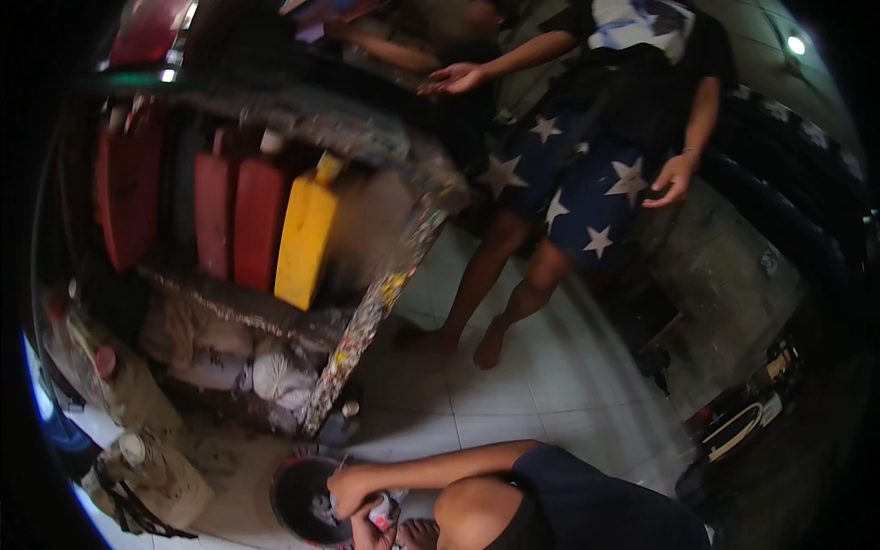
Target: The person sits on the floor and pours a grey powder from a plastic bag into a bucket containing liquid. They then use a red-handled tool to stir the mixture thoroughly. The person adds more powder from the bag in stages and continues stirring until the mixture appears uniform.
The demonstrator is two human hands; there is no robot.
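Observation:
My right hand reaches from the lower right to over a dark round bucket, its fingers curled down on something small that I cannot make out. Some pale grey material shows inside the bucket. My left hand is just below the right one at the bottom edge, partly hidden, next to a small white item with a pink mark; whether it grips that item I cannot tell. My bare foot shows beside them.
A stained rack holds red and yellow containers above cloth bundles. Large pale jugs stand left. A person in star-patterned shorts stands barefoot on tiles; another person's arm shows behind. A bench is right.

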